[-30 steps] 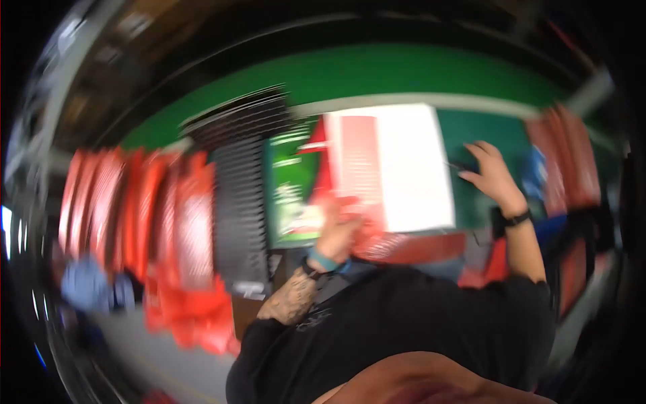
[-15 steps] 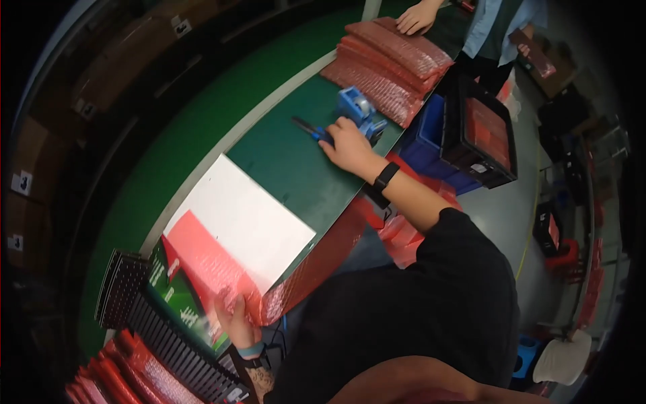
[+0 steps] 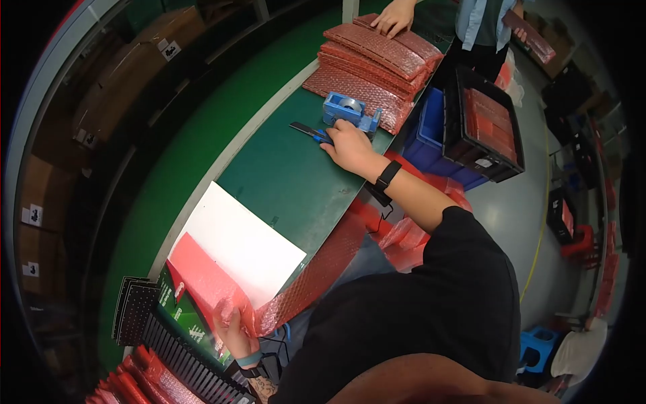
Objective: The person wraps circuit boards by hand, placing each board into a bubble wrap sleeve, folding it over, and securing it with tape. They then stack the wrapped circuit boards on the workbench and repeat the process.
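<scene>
Head view: right hand [image 3: 351,147] is closed around the handle of a slim blue-and-black cutter [image 3: 315,132], its dark blade end pointing to the far left, over the green-topped bench [image 3: 286,185]. Exact finger wrap partly hidden by the back of the hand. Blue plastic tape dispenser [image 3: 344,106] sits just beyond that hand, near the fingers.

Left hand [image 3: 233,335] is at the lower left, thumb and fingers narrow, gripping the near end of a translucent red bubble-wrap strip [image 3: 202,266]. The strip lies over the near-left part of a white rectangular flat sheet [image 3: 245,236] on the bench. A darker red bubble-wrap length [image 3: 323,269] runs from near the left hand along the bench's near edge; can't tell if both are one piece.

Left of the sheet: green printed flat piece [image 3: 182,313], partly under the strip, then black slotted panel [image 3: 192,353] and black perforated panels [image 3: 131,313]. Red bubble-wrap packs [image 3: 151,380] stand beside the slotted panel, cut off by the frame.

Far end of bench: stacked red bubble-wrapped packs [image 3: 377,57], with another person's hand [image 3: 394,19] resting on top. Right of the bench: black plastic crate [image 3: 481,151] with red wrapped packs inside, next to blue plastic bins [image 3: 431,135].
</scene>
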